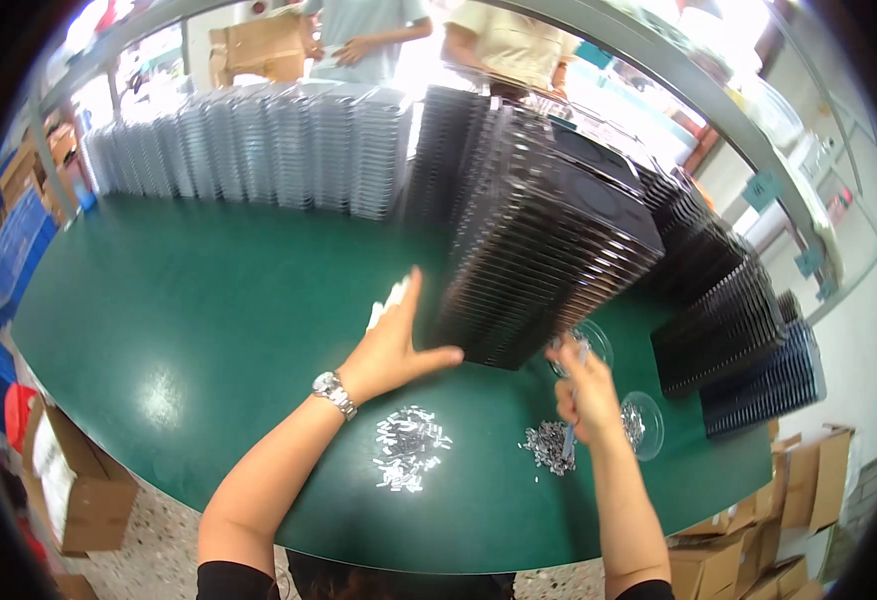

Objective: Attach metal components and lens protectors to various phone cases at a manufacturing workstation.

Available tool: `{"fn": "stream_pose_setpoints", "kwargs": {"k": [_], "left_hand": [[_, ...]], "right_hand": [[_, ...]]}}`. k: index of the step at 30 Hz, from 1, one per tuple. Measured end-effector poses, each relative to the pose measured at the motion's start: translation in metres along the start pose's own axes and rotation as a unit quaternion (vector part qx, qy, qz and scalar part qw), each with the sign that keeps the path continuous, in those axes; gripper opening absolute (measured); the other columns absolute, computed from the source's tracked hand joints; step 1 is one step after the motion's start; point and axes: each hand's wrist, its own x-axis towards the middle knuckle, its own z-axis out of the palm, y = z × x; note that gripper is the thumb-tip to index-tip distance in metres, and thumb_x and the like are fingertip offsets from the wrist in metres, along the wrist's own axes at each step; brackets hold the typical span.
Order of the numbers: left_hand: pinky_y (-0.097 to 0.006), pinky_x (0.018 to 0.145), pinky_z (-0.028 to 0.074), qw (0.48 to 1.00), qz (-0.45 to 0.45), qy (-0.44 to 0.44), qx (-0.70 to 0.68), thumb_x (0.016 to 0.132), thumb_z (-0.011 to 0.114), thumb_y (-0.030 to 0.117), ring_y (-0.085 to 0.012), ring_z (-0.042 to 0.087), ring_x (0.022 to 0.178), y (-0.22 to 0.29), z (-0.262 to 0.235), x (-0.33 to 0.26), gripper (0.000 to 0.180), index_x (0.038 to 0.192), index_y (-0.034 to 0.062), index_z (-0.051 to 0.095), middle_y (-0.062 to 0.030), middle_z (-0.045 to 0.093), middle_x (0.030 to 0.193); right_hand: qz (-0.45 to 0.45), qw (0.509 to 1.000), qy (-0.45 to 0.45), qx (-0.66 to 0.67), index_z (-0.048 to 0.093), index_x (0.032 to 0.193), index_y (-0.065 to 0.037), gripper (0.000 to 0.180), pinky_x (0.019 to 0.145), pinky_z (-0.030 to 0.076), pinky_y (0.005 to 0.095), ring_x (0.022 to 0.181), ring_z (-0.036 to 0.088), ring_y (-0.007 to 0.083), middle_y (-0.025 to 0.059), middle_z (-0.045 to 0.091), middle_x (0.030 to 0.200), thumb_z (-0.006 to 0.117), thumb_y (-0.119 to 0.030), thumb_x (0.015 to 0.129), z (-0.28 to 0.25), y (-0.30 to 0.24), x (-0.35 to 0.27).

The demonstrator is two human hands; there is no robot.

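Observation:
My left hand (390,345) is open, its fingers spread and its thumb stretched toward the lower left corner of a tall stack of black trays (548,240). Whether the thumb touches the stack I cannot tell. White covers sit on some of its fingertips, and a metal watch (333,394) circles the wrist. My right hand (588,392), slightly blurred, is closed round a slim grey-blue tool (570,440) of unclear kind. Below the left hand lies a loose pile of small silvery-white pieces (411,447). Beside the right hand is a pile of small dark grey parts (548,446).
Round clear dishes (644,428) stand right of my right hand and behind it. Rows of stacked clear trays (278,150) line the green table's (208,300) far edge. More black stacks (723,335) stand at right. Two people (378,40) are across the table; cartons (83,490) flank it.

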Motion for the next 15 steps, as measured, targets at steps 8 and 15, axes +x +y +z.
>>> {"fn": "stream_pose_setpoints", "kwargs": {"k": [8,15], "left_hand": [[-0.052,0.110,0.047,0.992,-0.026,-0.077,0.101,0.092,0.077,0.043,-0.0402,0.068,0.118,-0.020,0.020,0.008,0.099,0.165,0.0002,0.025,-0.0279,0.071,0.122],[-0.047,0.087,0.058,0.995,0.020,-0.006,0.096,0.089,0.080,0.038,-0.0377,0.074,0.092,-0.031,0.024,0.014,0.095,0.161,-0.0018,0.032,-0.0219,0.075,0.098]], "right_hand": [[0.006,0.986,0.024,-0.164,0.048,0.088,-0.012,0.029,0.034,0.020,0.0245,0.039,0.030,0.0031,-0.0087,0.039,0.057,0.071,-0.023,0.103,0.025,0.035,0.026],[0.020,0.967,0.028,-0.252,0.052,0.090,-0.011,0.026,0.034,0.022,0.0256,0.037,0.031,0.0043,-0.0083,0.038,0.053,0.068,-0.025,0.105,0.031,0.020,0.036]]}}
